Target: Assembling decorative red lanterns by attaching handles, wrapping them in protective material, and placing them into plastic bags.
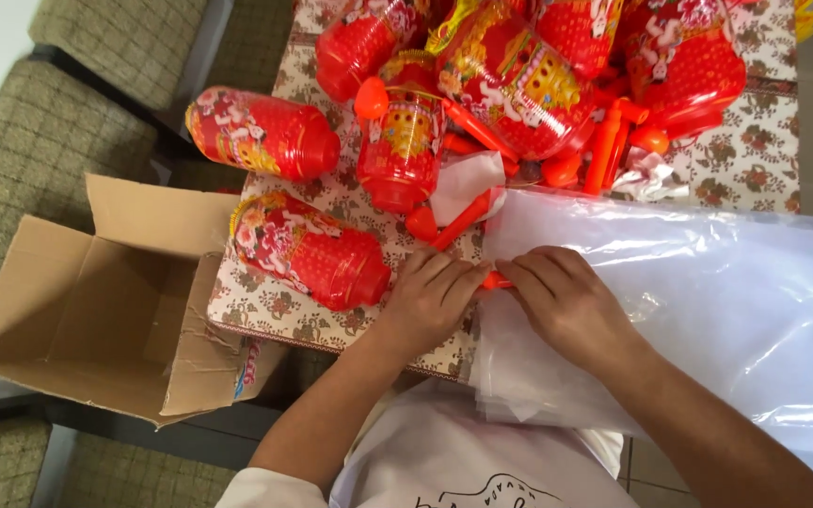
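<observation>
My left hand (433, 293) and my right hand (562, 299) meet over the near edge of a table with a floral cloth (275, 306). Both pinch a small orange plastic piece (494, 280) between their fingertips, right at the edge of a stack of clear plastic bags (708, 301). A red and gold plastic lantern (310, 249) lies on its side just left of my left hand. An orange stick handle (458, 222) lies a little beyond my fingers.
Several more red lanterns (510, 80) and orange handles (606, 141) are piled at the far side of the table. An open cardboard box (96, 301) stands at the left, beside padded chairs (39, 141). Tiled floor shows at the right.
</observation>
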